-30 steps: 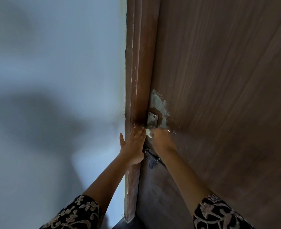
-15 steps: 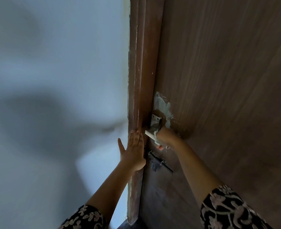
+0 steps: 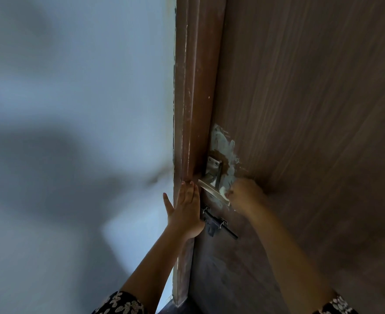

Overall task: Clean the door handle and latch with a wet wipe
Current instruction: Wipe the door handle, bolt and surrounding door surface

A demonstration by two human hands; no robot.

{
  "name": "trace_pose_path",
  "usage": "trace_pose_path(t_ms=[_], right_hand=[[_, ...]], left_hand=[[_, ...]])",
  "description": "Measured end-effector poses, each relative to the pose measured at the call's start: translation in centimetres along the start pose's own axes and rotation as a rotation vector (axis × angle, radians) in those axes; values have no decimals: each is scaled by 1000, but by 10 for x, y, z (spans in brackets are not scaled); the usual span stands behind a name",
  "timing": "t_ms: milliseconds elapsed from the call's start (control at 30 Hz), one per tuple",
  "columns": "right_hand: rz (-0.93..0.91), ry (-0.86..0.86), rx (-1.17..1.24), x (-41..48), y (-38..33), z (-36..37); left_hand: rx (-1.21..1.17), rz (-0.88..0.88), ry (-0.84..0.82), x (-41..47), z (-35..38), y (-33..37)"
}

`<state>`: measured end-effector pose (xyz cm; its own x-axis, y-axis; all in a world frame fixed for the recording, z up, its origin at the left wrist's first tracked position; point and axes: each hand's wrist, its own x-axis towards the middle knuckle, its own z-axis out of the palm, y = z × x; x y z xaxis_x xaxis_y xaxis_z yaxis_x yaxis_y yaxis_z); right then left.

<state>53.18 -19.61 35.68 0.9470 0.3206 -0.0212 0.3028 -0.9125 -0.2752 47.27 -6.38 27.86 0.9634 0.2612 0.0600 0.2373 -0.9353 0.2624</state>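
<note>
A metal door handle sticks out from the brown wooden door, close to the frame. My right hand, blurred, is closed around a white wet wipe pressed against the handle's right end. Just below the handle sits a dark sliding latch. My left hand lies flat with fingers together on the door frame, beside the latch and touching neither the handle nor the wipe.
A pale patch of scraped paint surrounds the handle's mounting plate. A light blue wall with a soft shadow fills the left side. Dark floor shows at the bottom by the frame's foot.
My right hand with the wipe has shifted from the handle's left part to its right end, uncovering more of the metal bar. My left hand has stayed on the frame.
</note>
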Motion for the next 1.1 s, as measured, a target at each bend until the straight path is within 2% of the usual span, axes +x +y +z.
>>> trace_pose_path(t_ms=[67,200,300,433,667,867,1100], right_hand=[[-46,194,-7,-5,-7,6],[-121,504,150,3,-22,13],[-160,603,135,10,-32,20],[-101,541,136,10,-41,27],[105,250,304,14,-43,27],[99,264,471,11,-45,13],[237,-134,654,22,-33,21]], left_hand=[[-2,3,7,-1,-2,-2],[-12,1,23,-2,-6,-3],[1,5,50,-4,-8,0],[-3,1,58,-8,-10,2],[-29,-16,5,-17,-16,-3],[-69,-25,-33,-22,-20,-8],[-206,-30,-10,-20,-8,-4]])
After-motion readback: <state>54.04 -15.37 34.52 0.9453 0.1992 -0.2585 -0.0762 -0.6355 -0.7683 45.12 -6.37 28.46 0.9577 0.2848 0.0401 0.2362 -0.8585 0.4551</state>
